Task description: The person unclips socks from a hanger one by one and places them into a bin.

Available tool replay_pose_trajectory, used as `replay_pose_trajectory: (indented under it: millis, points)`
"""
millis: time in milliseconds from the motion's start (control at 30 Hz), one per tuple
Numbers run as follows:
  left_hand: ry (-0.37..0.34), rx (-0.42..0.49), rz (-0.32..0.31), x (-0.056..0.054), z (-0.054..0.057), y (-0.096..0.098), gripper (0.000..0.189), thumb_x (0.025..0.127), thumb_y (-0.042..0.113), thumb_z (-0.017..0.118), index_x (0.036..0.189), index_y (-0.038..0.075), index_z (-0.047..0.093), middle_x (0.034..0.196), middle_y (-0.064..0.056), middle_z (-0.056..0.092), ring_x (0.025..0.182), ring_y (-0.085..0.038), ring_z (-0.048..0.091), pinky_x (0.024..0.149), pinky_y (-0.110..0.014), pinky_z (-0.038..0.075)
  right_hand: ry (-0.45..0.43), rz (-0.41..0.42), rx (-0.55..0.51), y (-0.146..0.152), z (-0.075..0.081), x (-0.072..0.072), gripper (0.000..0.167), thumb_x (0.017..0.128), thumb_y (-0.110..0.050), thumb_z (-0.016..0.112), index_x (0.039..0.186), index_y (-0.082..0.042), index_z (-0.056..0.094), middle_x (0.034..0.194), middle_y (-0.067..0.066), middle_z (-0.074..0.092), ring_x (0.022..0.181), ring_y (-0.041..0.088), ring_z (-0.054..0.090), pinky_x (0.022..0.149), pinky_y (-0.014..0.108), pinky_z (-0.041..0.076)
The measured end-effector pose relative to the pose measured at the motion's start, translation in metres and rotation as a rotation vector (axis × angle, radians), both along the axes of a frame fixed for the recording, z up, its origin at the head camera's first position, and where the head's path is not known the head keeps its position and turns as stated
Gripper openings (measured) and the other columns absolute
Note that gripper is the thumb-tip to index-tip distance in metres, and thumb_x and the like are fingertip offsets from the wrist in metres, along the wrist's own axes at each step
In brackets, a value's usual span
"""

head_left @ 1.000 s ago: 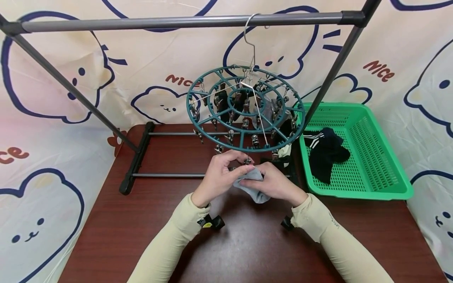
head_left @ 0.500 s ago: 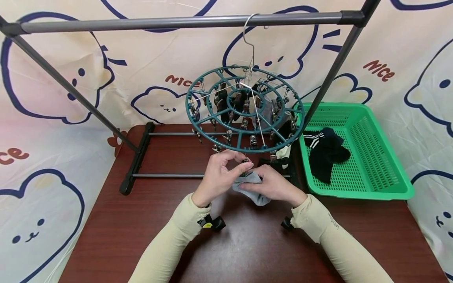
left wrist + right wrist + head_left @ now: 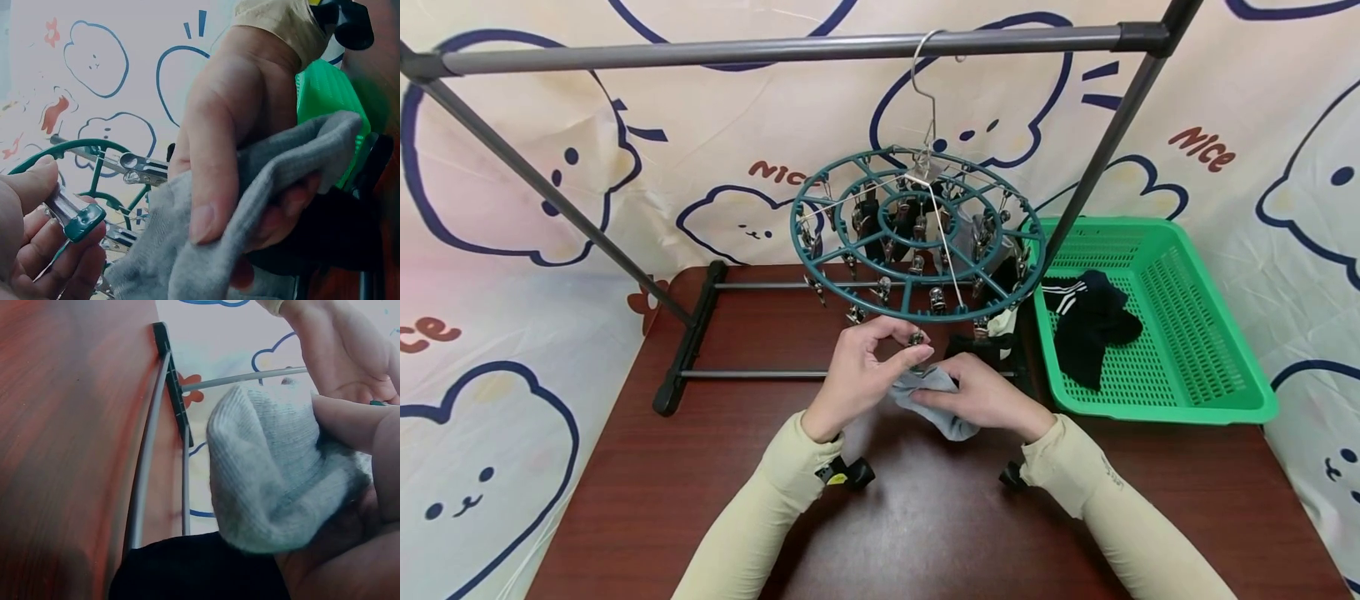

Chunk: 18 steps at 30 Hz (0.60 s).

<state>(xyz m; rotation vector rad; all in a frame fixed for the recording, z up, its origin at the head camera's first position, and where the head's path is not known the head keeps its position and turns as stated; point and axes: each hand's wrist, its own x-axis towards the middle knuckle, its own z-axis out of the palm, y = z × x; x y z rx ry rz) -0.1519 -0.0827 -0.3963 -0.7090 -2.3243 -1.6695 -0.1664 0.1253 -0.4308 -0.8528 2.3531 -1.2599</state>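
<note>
Support surface: one table [image 3: 925, 542], dark reddish-brown, wood-grain finish, with a glossy reflection toward 6 o'clock. Reference: table centre as dial centre, far edge at 12 o'clock. The far corner between 10 and 11 o'clock is rounded. Items resting directly on the surface: (1) Rack base: black foot [image 3: 691, 337] at 10 o'clock; two grey crossbars [image 3: 752, 375] extend from it toward 1 o'clock, low over the tabletop. (2) Green perforated basket [image 3: 1165, 413]: upright at 2 o'clock, reaching the table's side edge.
</note>
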Motion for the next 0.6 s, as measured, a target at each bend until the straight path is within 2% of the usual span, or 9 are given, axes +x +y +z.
replay_pose_trajectory:
  millis: [133, 300, 467, 600]
  points:
    - [0.020, -0.006, 0.005, 0.001, 0.001, -0.001, 0.016, 0.092, 0.010, 0.079, 0.107, 0.006, 0.076, 0.098, -0.006, 0.076, 0.096, -0.015, 0.069, 0.082, -0.033, 0.054, 0.020, -0.001, 0.011, 0.002, 0.004, 0.002, 0.015, 0.099, -0.030, 0.072, 0.097, -0.016, 0.077, 0.080, -0.008, 0.073, 0.067, 0.006, 0.063, 0.064, 0.026, 0.052]
    - [0.033, 0.011, 0.005, 0.000, 0.001, -0.002, 0.016, 0.091, 0.009, 0.079, 0.107, 0.008, 0.076, 0.099, -0.005, 0.077, 0.096, -0.013, 0.070, 0.083, -0.034, 0.055, 0.026, 0.006, 0.021, 0.007, 0.009, 0.006, 0.013, 0.099, -0.028, 0.072, 0.097, -0.016, 0.076, 0.077, -0.010, 0.070, 0.064, 0.006, 0.061, 0.062, 0.025, 0.051]
    - [0.045, 0.020, 0.012, 0.000, 0.000, -0.005, 0.016, 0.091, 0.009, 0.080, 0.107, 0.008, 0.076, 0.100, -0.004, 0.078, 0.095, -0.014, 0.070, 0.077, -0.027, 0.052, 0.034, 0.018, 0.029, 0.012, 0.017, 0.010, 0.014, 0.099, -0.031, 0.071, 0.095, -0.018, 0.075, 0.073, -0.010, 0.065, 0.061, 0.007, 0.058, 0.059, 0.025, 0.049]
    - [0.050, 0.019, 0.028, -0.001, 0.000, -0.007, 0.017, 0.091, 0.009, 0.080, 0.107, 0.009, 0.077, 0.101, -0.005, 0.079, 0.096, -0.015, 0.071, 0.078, -0.026, 0.052, 0.031, 0.014, 0.031, 0.018, 0.026, 0.014, 0.015, 0.099, -0.033, 0.072, 0.095, -0.018, 0.073, 0.073, -0.009, 0.063, 0.061, 0.008, 0.058, 0.059, 0.026, 0.048]
